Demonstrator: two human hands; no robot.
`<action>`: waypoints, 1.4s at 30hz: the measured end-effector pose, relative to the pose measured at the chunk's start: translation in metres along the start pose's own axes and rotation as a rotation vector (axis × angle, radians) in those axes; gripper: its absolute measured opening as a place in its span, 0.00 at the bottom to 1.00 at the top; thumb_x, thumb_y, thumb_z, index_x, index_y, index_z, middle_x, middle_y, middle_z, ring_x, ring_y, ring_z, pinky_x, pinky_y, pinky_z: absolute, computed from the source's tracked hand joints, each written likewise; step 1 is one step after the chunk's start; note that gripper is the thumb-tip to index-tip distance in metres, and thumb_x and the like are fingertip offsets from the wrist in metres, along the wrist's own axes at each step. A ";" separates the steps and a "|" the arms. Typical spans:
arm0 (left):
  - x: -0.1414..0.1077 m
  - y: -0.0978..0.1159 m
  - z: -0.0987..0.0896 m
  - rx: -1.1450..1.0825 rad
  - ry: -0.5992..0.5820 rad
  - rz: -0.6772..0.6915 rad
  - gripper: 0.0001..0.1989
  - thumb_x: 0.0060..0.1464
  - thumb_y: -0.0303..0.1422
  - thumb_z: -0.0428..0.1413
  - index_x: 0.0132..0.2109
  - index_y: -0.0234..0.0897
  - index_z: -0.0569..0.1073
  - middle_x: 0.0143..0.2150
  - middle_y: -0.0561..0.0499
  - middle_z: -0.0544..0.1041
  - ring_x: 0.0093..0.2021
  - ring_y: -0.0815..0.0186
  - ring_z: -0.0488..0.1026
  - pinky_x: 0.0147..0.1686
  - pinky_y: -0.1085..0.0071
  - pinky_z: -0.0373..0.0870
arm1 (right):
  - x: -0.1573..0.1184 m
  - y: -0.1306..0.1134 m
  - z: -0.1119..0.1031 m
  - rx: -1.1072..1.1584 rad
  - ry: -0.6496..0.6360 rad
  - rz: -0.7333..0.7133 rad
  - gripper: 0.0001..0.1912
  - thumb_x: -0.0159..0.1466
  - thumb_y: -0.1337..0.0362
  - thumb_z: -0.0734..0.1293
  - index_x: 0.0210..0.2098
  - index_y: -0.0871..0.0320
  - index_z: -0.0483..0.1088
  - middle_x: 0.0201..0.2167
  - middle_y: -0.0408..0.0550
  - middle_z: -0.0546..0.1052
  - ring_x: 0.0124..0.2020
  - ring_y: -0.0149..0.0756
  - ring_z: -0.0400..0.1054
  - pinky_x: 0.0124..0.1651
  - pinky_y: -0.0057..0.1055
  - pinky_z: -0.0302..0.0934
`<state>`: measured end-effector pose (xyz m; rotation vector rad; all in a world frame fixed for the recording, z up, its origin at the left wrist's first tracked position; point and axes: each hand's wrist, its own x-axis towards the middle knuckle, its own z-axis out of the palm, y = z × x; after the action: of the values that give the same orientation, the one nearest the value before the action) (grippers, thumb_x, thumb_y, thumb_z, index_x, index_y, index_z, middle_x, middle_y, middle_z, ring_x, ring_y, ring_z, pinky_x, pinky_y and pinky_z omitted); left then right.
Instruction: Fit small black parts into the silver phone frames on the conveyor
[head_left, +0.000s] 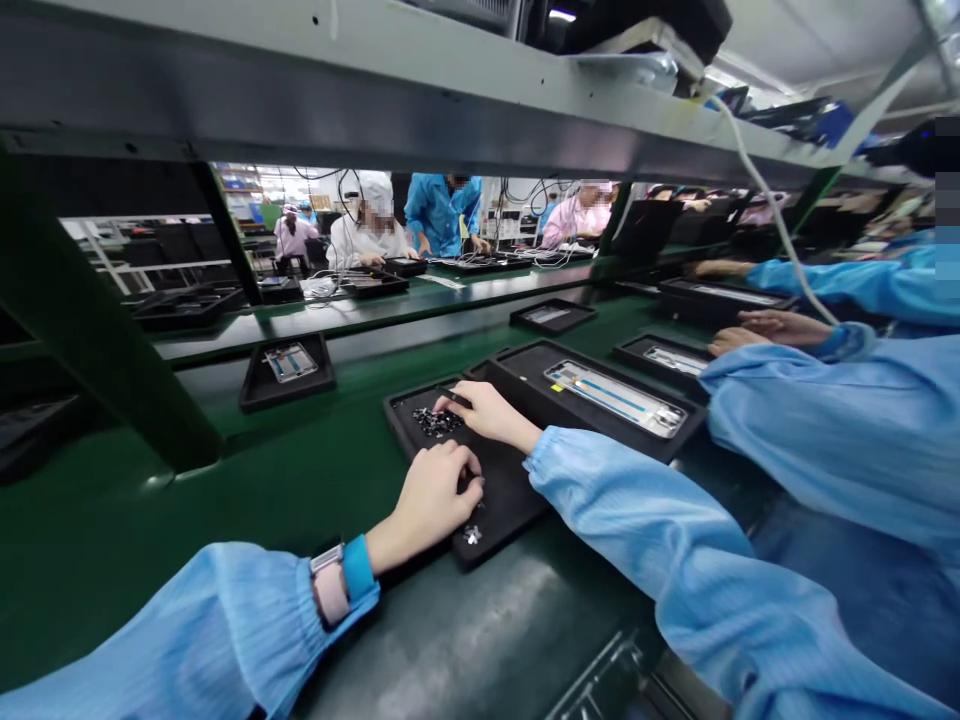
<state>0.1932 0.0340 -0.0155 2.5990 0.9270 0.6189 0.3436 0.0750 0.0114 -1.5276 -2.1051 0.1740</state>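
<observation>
The half-bent right hand [489, 412] has fingertips at small shiny parts [435, 423], heaped on the matte black tray [504, 495]; the left hand [435, 490] curls loosely above it. Whether either grips something, I cannot tell.

Left hand [436, 490] partly hides tray [511, 492]; its grip unclear. Loose parts [437, 422] too tiny to identify. Left sleeve [217, 625], right sleeve [660, 530] cut off by picture edge.
</observation>
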 end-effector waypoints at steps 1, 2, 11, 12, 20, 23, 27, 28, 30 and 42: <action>-0.002 0.000 0.000 -0.017 -0.001 0.007 0.03 0.49 0.29 0.51 0.33 0.37 0.69 0.30 0.52 0.70 0.33 0.64 0.67 0.34 0.67 0.59 | 0.000 -0.004 -0.001 -0.016 -0.012 0.011 0.12 0.62 0.72 0.60 0.39 0.58 0.74 0.39 0.45 0.76 0.42 0.28 0.68 0.47 0.22 0.57; -0.003 -0.002 0.000 -0.036 -0.002 0.013 0.04 0.50 0.30 0.51 0.35 0.37 0.69 0.31 0.52 0.70 0.32 0.65 0.67 0.33 0.69 0.60 | -0.001 -0.009 -0.003 -0.038 -0.025 0.031 0.11 0.62 0.71 0.60 0.39 0.58 0.74 0.39 0.46 0.76 0.42 0.28 0.68 0.47 0.22 0.57; -0.023 -0.081 -0.033 -0.041 0.225 -0.259 0.11 0.48 0.39 0.54 0.32 0.39 0.61 0.31 0.52 0.66 0.31 0.62 0.65 0.31 0.68 0.61 | -0.018 -0.008 -0.023 -0.315 -0.171 0.394 0.15 0.59 0.60 0.64 0.40 0.65 0.71 0.42 0.63 0.71 0.43 0.51 0.69 0.40 0.37 0.62; -0.027 -0.087 -0.038 -0.043 0.236 -0.305 0.13 0.48 0.41 0.54 0.30 0.39 0.59 0.28 0.54 0.64 0.29 0.64 0.64 0.29 0.69 0.60 | -0.019 -0.007 -0.019 -0.327 -0.199 0.401 0.15 0.59 0.59 0.63 0.40 0.65 0.71 0.42 0.62 0.72 0.42 0.50 0.69 0.39 0.36 0.62; -0.044 -0.086 -0.064 -0.109 0.293 -0.534 0.15 0.51 0.47 0.44 0.28 0.40 0.57 0.22 0.57 0.60 0.24 0.66 0.60 0.24 0.71 0.57 | -0.018 -0.020 -0.007 -0.403 -0.272 0.393 0.16 0.64 0.61 0.56 0.43 0.64 0.68 0.43 0.61 0.71 0.46 0.46 0.68 0.43 0.34 0.61; -0.041 -0.084 -0.065 -0.133 0.298 -0.552 0.14 0.50 0.46 0.45 0.28 0.40 0.58 0.22 0.57 0.60 0.24 0.66 0.60 0.24 0.71 0.56 | -0.018 -0.023 -0.008 -0.432 -0.286 0.380 0.16 0.64 0.61 0.56 0.44 0.63 0.68 0.44 0.61 0.71 0.46 0.47 0.68 0.44 0.36 0.61; -0.041 -0.087 -0.062 -0.160 0.309 -0.557 0.13 0.51 0.45 0.45 0.28 0.40 0.58 0.22 0.57 0.60 0.24 0.66 0.60 0.24 0.71 0.56 | -0.018 -0.027 -0.007 -0.462 -0.304 0.365 0.16 0.65 0.60 0.55 0.45 0.62 0.67 0.44 0.60 0.71 0.47 0.46 0.68 0.44 0.36 0.61; -0.041 -0.088 -0.061 -0.165 0.312 -0.556 0.13 0.51 0.45 0.45 0.28 0.40 0.58 0.22 0.57 0.60 0.24 0.66 0.60 0.24 0.71 0.57 | -0.019 -0.028 -0.007 -0.465 -0.311 0.358 0.16 0.65 0.60 0.55 0.45 0.61 0.67 0.44 0.60 0.71 0.46 0.46 0.68 0.44 0.36 0.61; -0.042 -0.090 -0.060 -0.172 0.319 -0.553 0.13 0.51 0.44 0.45 0.29 0.40 0.59 0.22 0.57 0.60 0.24 0.66 0.60 0.25 0.71 0.57 | -0.020 -0.031 -0.007 -0.471 -0.324 0.347 0.16 0.65 0.59 0.55 0.46 0.60 0.67 0.44 0.59 0.71 0.46 0.45 0.68 0.44 0.35 0.61; -0.042 -0.093 -0.059 -0.176 0.323 -0.547 0.11 0.51 0.42 0.46 0.29 0.40 0.58 0.22 0.58 0.60 0.23 0.67 0.60 0.24 0.72 0.56 | -0.024 -0.033 -0.015 -0.497 -0.376 0.331 0.16 0.65 0.60 0.55 0.45 0.61 0.67 0.44 0.61 0.71 0.46 0.48 0.69 0.44 0.38 0.61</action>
<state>0.0864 0.0836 -0.0163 1.9888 1.5284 0.9193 0.3284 0.0385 0.0293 -2.2914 -2.2737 0.0579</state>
